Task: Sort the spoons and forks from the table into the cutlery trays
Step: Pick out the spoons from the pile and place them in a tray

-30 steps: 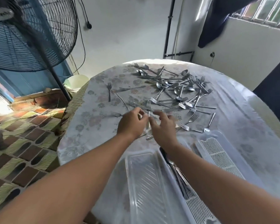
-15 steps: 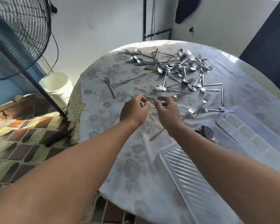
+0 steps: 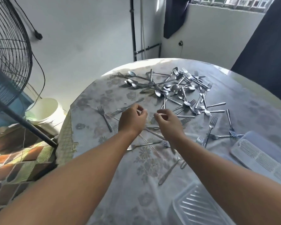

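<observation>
Now both hands have lifted from the cutlery: left hand [image 3: 131, 120] and right hand [image 3: 168, 122] curled, contents unclear; forks [image 3: 211, 125] and spoons [image 3: 173, 88] remain scattered beyond, trays [image 3: 256, 156] near right.

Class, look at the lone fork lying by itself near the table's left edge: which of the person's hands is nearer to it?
Left. The left hand hovers just right of the lone fork; the right hand lies farther right, beyond the left hand.

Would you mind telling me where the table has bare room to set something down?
Bare cloth lies along the right side, between the tangled cutlery pile and the slotted tray, and near the left edge beyond the lone fork. Around both hands and the far middle it is crowded.
</observation>
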{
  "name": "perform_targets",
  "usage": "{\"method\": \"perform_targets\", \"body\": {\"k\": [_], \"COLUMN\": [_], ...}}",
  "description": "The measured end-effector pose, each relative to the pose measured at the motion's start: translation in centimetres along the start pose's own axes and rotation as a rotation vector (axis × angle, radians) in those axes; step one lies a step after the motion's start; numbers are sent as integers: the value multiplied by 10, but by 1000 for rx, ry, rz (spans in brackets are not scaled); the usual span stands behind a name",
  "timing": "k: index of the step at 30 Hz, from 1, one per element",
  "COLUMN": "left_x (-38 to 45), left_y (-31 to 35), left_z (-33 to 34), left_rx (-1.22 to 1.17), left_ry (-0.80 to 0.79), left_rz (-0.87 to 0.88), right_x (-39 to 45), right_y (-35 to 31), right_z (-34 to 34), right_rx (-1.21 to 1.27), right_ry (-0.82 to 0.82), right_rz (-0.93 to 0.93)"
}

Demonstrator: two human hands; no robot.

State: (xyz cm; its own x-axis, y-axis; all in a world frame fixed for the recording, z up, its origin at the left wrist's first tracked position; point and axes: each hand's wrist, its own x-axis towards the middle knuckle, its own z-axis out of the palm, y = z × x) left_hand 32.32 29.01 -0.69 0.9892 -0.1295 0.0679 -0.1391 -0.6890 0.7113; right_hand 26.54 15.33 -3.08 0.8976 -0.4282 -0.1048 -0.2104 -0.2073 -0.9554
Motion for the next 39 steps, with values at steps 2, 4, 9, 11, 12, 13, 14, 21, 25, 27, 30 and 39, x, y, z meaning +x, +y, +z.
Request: {"method": "perform_targets", "body": {"k": [2,4,9,11,12,13,14,21,25,27,30,39], "left_x": [27,50,123,152,163,176,190,282,325,345,366,411], "left_y": [-5,-12,-42,-57,-63,-70,-76,-103,-111,-118,-118,-125], "left_z": [2,3,16,21,22,24,27,60,69,77,90,139], "left_rx": [9,2,-11,-10,-5,2,6,-20,123,125,75,-143], "left_ry": [-13,-22,-126,-176,-189,-201,-207,-194,-163,-160,-163,62], "left_rz": [14,10,-43,-39,-42,-49,-56,-299,-470,-538,-585,-739], "right_x": [19,35,87,107,115,124,133,192,230,248,269,298], "right_y": [-3,-5,-8,-9,-10,-10,-10,-3,4,7,11,24], "right_z": [12,22,58,71,76,82,87,119,134,141,150,178], "right_rx": [8,25,-18,-48,-70,-96,-123,-270,-528,-679,-851,-1149], "right_ry": [17,33,168,199,206,217,227,192,109,42,-39,45], "right_rz": [14,24,66,74,76,85,87,82,-13,-47,-67,-123]}}
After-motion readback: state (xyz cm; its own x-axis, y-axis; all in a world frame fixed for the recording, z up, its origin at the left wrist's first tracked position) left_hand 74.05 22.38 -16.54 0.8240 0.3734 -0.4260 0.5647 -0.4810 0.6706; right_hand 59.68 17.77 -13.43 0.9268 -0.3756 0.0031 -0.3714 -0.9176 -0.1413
